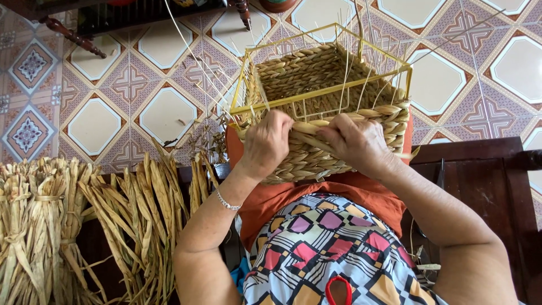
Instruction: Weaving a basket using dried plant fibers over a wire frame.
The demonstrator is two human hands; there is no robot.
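A half-woven basket (316,73) of twisted dried straw rests on my lap, built on a yellow wire frame (293,101) with thin upright stakes. My left hand (266,144) presses on the near wall of the basket, fingers curled over the top woven row. My right hand (354,142) pinches a thick twisted straw strand (316,131) that runs along that top row, between both hands. Both hands sit close together at the near rim.
Bundles of dried straw leaves (84,220) lie to my left on a dark wooden bench (480,169). Patterned floor tiles (113,101) spread beyond the basket. Dark furniture legs (73,36) stand at the top left. An orange cloth (316,195) covers my lap.
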